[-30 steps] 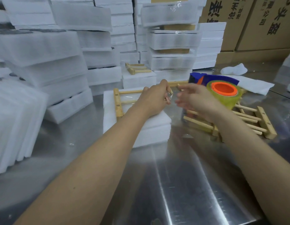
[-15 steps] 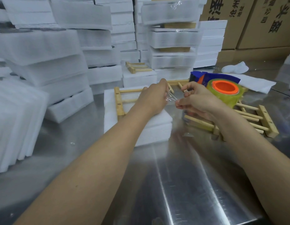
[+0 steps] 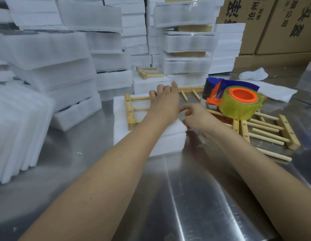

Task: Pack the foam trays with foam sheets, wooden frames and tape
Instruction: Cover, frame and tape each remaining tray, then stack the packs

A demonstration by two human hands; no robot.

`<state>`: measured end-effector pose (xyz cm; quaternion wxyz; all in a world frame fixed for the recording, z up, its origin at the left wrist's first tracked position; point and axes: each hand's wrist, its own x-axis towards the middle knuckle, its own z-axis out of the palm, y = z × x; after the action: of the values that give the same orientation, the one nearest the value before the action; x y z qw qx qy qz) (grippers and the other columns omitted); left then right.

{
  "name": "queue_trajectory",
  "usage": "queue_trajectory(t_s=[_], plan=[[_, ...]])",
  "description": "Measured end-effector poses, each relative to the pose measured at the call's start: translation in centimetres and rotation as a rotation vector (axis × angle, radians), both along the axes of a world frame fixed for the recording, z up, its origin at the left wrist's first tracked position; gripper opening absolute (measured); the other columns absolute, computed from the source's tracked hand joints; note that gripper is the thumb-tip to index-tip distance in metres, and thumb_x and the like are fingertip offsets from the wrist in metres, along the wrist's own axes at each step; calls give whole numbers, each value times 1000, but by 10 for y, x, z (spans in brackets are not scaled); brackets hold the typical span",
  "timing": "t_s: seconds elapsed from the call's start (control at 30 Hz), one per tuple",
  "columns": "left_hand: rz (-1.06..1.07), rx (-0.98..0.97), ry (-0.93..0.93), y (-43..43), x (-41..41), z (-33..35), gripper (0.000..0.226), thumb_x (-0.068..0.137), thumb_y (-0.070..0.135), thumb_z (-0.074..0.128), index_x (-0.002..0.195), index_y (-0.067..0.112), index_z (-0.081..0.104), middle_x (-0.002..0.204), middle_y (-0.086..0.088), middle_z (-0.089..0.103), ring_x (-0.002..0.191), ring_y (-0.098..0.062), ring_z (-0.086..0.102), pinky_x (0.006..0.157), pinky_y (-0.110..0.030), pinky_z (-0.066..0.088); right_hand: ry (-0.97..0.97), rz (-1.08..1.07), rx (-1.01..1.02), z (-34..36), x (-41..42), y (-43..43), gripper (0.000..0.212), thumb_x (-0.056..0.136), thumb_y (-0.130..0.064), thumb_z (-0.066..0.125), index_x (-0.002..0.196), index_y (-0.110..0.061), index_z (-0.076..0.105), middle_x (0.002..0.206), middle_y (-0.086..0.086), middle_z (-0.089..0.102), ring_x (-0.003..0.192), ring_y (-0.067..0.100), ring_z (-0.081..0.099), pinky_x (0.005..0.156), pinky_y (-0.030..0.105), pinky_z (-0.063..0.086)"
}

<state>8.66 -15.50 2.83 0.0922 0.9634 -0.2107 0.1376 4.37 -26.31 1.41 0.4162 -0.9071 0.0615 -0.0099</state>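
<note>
A white foam tray (image 3: 151,146) lies on the steel table (image 3: 186,197) with a wooden frame (image 3: 129,110) on top of it. My left hand (image 3: 164,103) rests over the frame, index finger stretched forward and the other fingertips hidden behind the knuckles. My right hand (image 3: 196,119) sits at the tray's right top edge, with thumb and fingers curled together as if pinching a thin clear tape strip that is barely visible. The tape dispenser (image 3: 238,101), blue and orange with a clear yellowish roll, stands just right of my hands on loose wooden frames (image 3: 273,133).
Foam sheets (image 3: 17,127) lean in a pile at the left. Stacks of foam trays (image 3: 186,42) fill the back, one low stack carrying another wooden frame (image 3: 147,73). Cardboard boxes (image 3: 273,23) stand at the back right, with a loose foam sheet (image 3: 276,92) below them.
Both hands were pinching a clear tape strip between them. My left hand has moved forward over the frame, and my right hand has dropped to the tray's right edge.
</note>
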Motion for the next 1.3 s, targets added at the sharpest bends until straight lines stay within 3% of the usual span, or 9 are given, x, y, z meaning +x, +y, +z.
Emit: queue_trajectory(t_s=[0.13,0.33,0.5,0.6,0.7,0.87,0.93,1.07,1.3], plan=[[-121,-222,-107,-1,-5,4,66,93,0,48,151,16,21,140,-4,42,130,-24,28,95,-33,23,-170,130,-127,-2,-6,14,3,85,-9,67,87,-8,69,76,5,63,67,12,54,55,15,38],[-338,-1021,-25,45,-33,26,52,84,-18,33,119,10,59,112,0,65,113,-11,57,92,-13,42,-134,200,-433,-16,-14,7,20,88,-6,57,92,8,70,94,15,66,89,27,61,72,34,45],[-214,-1373,-245,122,-39,16,44,83,-3,36,105,28,57,101,10,69,103,-5,63,80,-19,49,-312,-62,415,-4,-14,16,27,97,-9,47,117,-14,65,98,1,69,78,5,65,72,17,52],[-4,-1290,50,143,-45,-39,39,103,19,39,142,20,41,145,7,45,131,-1,42,112,-20,30,-41,26,896,-8,-19,36,36,99,-33,48,82,-22,78,95,2,75,82,11,72,73,26,56],[36,-1321,573,140,-42,-57,63,100,50,28,154,18,19,158,-1,27,143,-15,29,120,-37,21,35,53,909,-12,-17,45,39,98,-45,45,107,-19,71,105,7,73,99,23,69,90,37,53],[-84,-1408,568,143,-45,-46,60,97,58,28,147,26,37,150,4,42,137,-12,39,117,-38,28,84,144,1068,-14,-25,53,57,95,-53,38,131,-14,58,124,13,65,115,28,61,100,40,46],[-84,-1615,611,147,-46,-44,48,98,58,34,125,29,62,125,3,66,116,-14,61,101,-36,47,11,185,1123,-19,-29,63,52,95,-45,41,136,-16,53,128,11,63,118,27,60,102,40,44],[-3,-1755,656,156,-44,-45,50,97,58,31,105,23,66,97,-3,76,82,-16,73,57,-27,57,-126,328,1158,-18,-31,71,46,94,-27,45,140,-29,46,132,1,61,122,22,58,101,39,46],[-49,-1665,628,150,-44,-43,52,99,58,29,123,25,61,119,-2,68,113,-19,63,99,-41,47,47,196,1133,-22,-21,61,56,93,-64,32,120,-28,66,117,2,70,104,18,68,70,27,57]])
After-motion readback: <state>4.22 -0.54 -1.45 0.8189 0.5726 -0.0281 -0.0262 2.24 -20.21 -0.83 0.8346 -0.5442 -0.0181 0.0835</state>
